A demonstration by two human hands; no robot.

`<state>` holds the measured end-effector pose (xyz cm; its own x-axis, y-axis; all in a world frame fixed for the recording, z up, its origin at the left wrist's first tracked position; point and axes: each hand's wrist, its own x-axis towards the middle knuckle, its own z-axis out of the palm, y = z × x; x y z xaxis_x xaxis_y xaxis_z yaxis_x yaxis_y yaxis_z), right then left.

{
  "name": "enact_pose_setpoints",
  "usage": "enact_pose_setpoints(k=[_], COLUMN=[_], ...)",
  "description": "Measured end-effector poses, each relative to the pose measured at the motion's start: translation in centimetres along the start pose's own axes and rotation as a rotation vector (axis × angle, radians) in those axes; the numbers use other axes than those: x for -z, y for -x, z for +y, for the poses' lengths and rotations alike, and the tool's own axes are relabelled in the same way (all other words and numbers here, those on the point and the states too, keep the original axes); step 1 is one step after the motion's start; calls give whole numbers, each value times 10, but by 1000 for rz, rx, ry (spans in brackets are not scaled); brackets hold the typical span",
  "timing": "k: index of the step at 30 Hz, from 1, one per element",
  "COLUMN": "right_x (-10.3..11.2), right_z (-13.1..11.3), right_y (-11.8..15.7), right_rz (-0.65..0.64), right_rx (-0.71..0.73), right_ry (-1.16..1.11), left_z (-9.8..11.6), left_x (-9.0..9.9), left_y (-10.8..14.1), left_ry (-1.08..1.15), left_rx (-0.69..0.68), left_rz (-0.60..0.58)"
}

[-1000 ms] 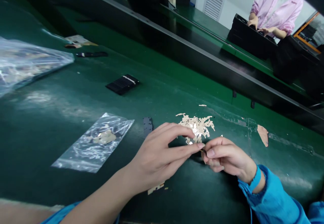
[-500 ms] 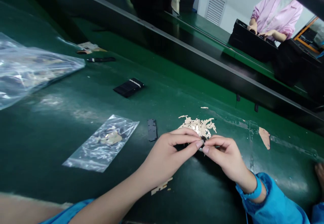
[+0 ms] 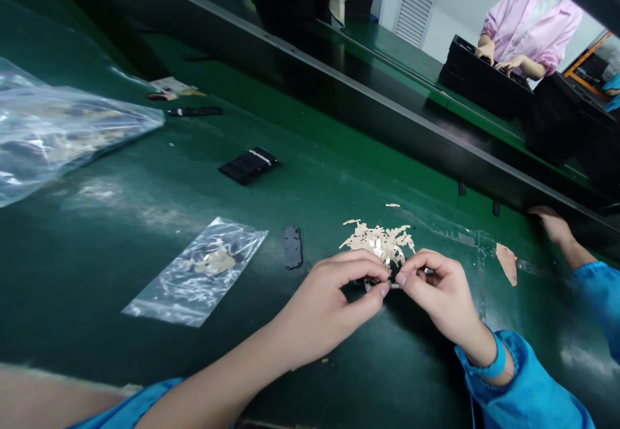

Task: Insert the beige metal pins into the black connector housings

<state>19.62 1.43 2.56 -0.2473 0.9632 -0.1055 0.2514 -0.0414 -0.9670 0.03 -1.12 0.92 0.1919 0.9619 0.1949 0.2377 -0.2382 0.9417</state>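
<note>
My left hand [image 3: 334, 296] is closed, thumb and index fingertip pinching the near end of a small black part [image 3: 393, 274]. From the other side my right hand [image 3: 438, 293] pinches at the same piece, and the fingertips of both hands nearly meet. Fingers hide most of the part, so its exact kind cannot be made out. Just beyond the fingertips lies a loose pile of small pale flat pieces [image 3: 380, 238]. A dark flat plate with small holes [image 3: 292, 247] rests left of my left hand.
A clear zip bag with pale pieces [image 3: 213, 261] and a bigger plastic bag [image 3: 72, 125] lie left. Farther back is a black ribbed piece [image 3: 248, 165]. At right, another person's hand [image 3: 555, 225] reaches toward the dark rail [image 3: 387, 106]. A tan scrap [image 3: 506, 262] lies nearby.
My hands have shifted slightly toward me and to the right, still pinching the small black part. Another person's blue-sleeved arm has come in from the right and reaches toward the rail.
</note>
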Motion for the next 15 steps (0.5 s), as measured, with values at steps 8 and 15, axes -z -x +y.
enact_pose_setpoints(k=[8,15], right_x=[-4,-2], right_z=[3,7], right_y=[-1,-1], right_rz=[26,-23], right_rx=[-27,-101], right_ry=[-28,-109], left_z=[1,2], left_x=[1,2], left_y=[0,0], left_ry=[4,1], left_rx=[8,-13], left_rz=[-22,-39])
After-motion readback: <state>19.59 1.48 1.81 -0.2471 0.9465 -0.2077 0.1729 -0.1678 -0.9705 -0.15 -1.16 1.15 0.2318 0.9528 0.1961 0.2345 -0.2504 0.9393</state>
